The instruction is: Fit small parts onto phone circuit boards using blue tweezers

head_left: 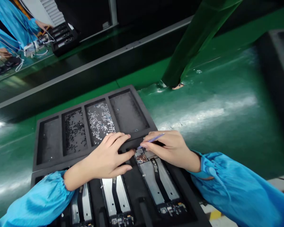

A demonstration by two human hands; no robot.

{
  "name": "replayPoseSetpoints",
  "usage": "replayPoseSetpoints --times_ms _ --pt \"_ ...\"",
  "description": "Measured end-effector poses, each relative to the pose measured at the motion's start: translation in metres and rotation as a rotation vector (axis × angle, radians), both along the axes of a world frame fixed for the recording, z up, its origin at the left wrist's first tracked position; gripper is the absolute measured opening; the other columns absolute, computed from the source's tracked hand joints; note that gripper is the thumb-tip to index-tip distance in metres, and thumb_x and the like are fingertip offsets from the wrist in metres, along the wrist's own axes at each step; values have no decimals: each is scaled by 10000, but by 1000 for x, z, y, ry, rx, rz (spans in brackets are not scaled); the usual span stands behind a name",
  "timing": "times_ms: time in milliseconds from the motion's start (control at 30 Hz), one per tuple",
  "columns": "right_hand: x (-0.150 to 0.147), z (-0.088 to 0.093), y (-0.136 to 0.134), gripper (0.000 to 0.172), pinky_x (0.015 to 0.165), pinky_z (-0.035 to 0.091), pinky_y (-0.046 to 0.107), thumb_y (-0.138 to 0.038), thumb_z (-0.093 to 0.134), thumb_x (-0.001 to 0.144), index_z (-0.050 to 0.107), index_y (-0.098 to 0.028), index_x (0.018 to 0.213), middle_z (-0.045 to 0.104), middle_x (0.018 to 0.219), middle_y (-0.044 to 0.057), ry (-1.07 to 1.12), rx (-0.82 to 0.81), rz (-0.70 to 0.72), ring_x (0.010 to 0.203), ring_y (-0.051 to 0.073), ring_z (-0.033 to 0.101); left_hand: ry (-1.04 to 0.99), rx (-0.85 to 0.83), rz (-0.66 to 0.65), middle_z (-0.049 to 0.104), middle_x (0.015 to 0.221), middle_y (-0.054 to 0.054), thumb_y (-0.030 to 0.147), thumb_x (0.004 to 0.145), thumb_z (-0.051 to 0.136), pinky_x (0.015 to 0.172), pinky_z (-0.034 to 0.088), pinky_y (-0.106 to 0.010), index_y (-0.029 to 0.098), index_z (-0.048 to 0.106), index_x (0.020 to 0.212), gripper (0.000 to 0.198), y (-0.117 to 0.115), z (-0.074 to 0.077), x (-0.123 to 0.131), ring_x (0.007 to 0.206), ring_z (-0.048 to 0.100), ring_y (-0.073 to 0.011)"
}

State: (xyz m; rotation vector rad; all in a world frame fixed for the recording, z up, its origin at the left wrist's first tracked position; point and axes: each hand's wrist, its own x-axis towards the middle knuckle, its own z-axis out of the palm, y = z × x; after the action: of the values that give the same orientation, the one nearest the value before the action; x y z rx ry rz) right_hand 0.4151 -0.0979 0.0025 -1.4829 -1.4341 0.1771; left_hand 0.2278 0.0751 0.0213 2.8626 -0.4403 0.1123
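Pinched in my right hand (171,148) is a thin purple stick (153,138), perhaps tweezers or a pick. Its lower tip meets the top edge of an opened phone body (156,176), near the circuit board. My left hand (111,154) has its fingers spread, the index fingertip at that phone's upper left corner. Below my left hand lies a second opened phone body (115,195), partly covered by it. A third phone body (80,205) shows beside my left sleeve. All three sit in slots of a black foam tray (137,189).
A black foam tray with compartments (97,101) lies just beyond, holding tiny silver pieces (100,121) and tiny dark pieces (74,129). A green post (191,47) rises from the green bench (203,116). At upper left, a co-worker's hand (43,26) touches another tray (63,39).
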Motion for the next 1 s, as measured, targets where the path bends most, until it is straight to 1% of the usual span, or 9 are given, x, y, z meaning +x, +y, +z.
replayPoseSetpoints --times_ms 100,167,267,333,400,533,667,900,1000 --pt "-1 1 -2 286 574 520 195 -297 651 992 683 -173 737 749 693 13 0 -2 -25 575 104 683 -14 76 -4 479 1424 -252 455 1029 457 1014 462 -601 176 635 1277 413 -4 -1 -1 1282 487 -413" --pt "-2 1 -4 272 538 488 203 -293 673 970 685 -177 724 729 658 4 58 -25 -94 534 100 647 -2 167 -6 488 1433 -262 457 1025 465 1023 449 -604 169 607 1316 434 -7 -1 -3 1272 504 -415" --pt "-3 -4 -4 271 481 411 219 -306 721 909 669 -181 674 641 548 -23 346 -119 -214 465 93 557 19 217 -2 501 1444 -259 462 1020 481 1049 425 -589 159 600 1330 449 -10 -1 -4 1273 514 -400" --pt "-4 -7 -2 290 472 386 219 -354 738 884 658 -180 665 600 517 -32 590 -171 -250 456 91 524 16 161 20 505 1455 -233 468 1011 498 1057 414 -591 183 615 1321 437 -11 -2 -5 1271 515 -386" --pt "-8 -8 0 339 474 389 214 -432 723 885 643 -178 675 597 524 -29 708 -191 -269 462 91 520 1 108 50 511 1457 -212 444 1004 512 1060 409 -598 203 622 1327 417 -12 -3 -7 1276 511 -379" --pt "-12 -10 8 461 470 412 214 -590 645 887 597 -186 670 584 516 -21 687 -228 -293 458 98 525 -169 77 132 545 1434 -160 335 987 517 1064 406 -550 238 681 1235 312 -11 -12 -10 1288 507 -359" --pt "-5 -17 14 522 478 422 217 -673 594 884 591 -187 694 576 517 -16 690 -236 -303 458 96 514 -347 100 75 580 1408 -97 334 946 560 996 437 -444 294 707 1176 276 -5 -27 -5 1228 545 -311" --pt "-8 -20 16 560 464 385 210 -730 635 838 615 -177 753 565 522 -25 789 -220 -260 439 78 458 -509 52 179 632 1340 -75 387 975 432 1002 423 -466 322 733 1051 317 -11 -52 -3 1185 569 -303" --pt "-7 -22 16 598 454 374 207 -772 635 813 609 -178 755 569 531 -24 808 -227 -250 439 76 456 -527 67 187 619 1382 -64 398 973 435 981 460 -453 329 732 1083 324 -9 -62 -6 1195 572 -307"
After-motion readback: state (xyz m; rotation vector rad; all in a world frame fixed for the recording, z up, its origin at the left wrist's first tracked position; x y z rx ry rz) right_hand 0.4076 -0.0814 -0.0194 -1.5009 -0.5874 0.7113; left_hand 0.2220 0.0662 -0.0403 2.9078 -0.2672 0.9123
